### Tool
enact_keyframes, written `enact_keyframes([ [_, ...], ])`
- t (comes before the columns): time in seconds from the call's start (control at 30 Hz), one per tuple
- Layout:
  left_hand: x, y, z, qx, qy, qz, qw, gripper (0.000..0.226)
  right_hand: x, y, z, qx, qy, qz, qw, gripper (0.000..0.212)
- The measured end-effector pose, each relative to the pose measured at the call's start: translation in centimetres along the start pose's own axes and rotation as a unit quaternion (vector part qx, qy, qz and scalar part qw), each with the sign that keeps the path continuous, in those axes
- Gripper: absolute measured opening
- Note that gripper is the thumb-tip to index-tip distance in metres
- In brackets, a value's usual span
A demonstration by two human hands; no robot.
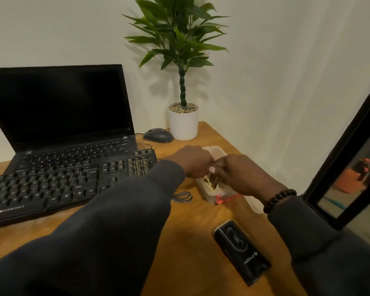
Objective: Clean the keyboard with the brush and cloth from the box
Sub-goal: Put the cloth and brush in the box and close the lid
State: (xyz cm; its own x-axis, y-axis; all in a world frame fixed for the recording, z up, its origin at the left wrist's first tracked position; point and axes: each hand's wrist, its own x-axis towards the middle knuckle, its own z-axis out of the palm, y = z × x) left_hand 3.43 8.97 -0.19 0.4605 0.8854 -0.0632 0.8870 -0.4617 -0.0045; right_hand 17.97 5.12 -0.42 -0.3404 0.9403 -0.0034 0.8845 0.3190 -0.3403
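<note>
A clear plastic box (212,197) with a red latch stands on the wooden table to the right of the keyboard. A crumpled beige cloth (209,182) lies inside it. My left hand (195,161) and my right hand (238,173) meet over the box, and the fingers of both pinch the top of the cloth. The black keyboard (73,182) lies on the left in front of a laptop. A black brush (240,251) with short bristles at its far end lies flat on the table, nearer to me than the box.
An open black laptop (60,107) with a dark screen stands behind the keyboard. Farther back are a wired mouse (158,135) and a potted plant in a white pot (183,122). A coiled cable (183,197) lies beside the box. A black-framed mirror (346,167) leans at the right.
</note>
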Motion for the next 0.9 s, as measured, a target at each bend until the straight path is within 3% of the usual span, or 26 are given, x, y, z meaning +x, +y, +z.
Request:
enact_keyframes([
  [0.07,-0.3,-0.4,-0.6,-0.038,-0.073,0.003,0.997,0.032,-0.1,-0.4,-0.3,-0.010,-0.065,0.006,0.998,0.040],
  [0.17,-0.9,-0.9,-1.2,-0.052,-0.104,0.017,0.993,0.034,-0.8,-0.8,-0.6,-0.004,-0.053,0.008,0.999,0.050],
  [0.23,-1.6,-1.0,-1.2,-0.023,-0.057,0.029,0.998,0.035,-2.2,-1.0,-0.8,-0.007,0.029,0.007,1.000,0.039],
  [0.33,-3.1,-0.4,-0.3,-0.047,0.092,0.031,0.994,0.033,-6.0,-1.5,-0.7,0.053,0.114,0.036,0.991,0.020],
  [0.47,-6.3,2.2,2.6,-0.101,0.235,-0.005,0.967,0.021,-10.8,-2.2,0.8,0.033,0.078,0.073,0.994,0.034],
  [0.6,-9.3,4.5,5.5,-0.237,0.348,-0.120,0.899,0.008,-13.9,-2.4,2.2,-0.006,-0.003,0.102,0.995,0.074],
  [0.73,-11.2,5.4,7.1,-0.359,0.330,-0.182,0.854,0.007,-15.1,-3.0,3.5,-0.058,-0.049,0.120,0.990,0.086],
  [0.9,-12.1,5.3,7.7,-0.389,0.301,-0.206,0.846,0.011,-15.1,-3.3,4.1,-0.047,0.001,0.126,0.991,0.058],
])
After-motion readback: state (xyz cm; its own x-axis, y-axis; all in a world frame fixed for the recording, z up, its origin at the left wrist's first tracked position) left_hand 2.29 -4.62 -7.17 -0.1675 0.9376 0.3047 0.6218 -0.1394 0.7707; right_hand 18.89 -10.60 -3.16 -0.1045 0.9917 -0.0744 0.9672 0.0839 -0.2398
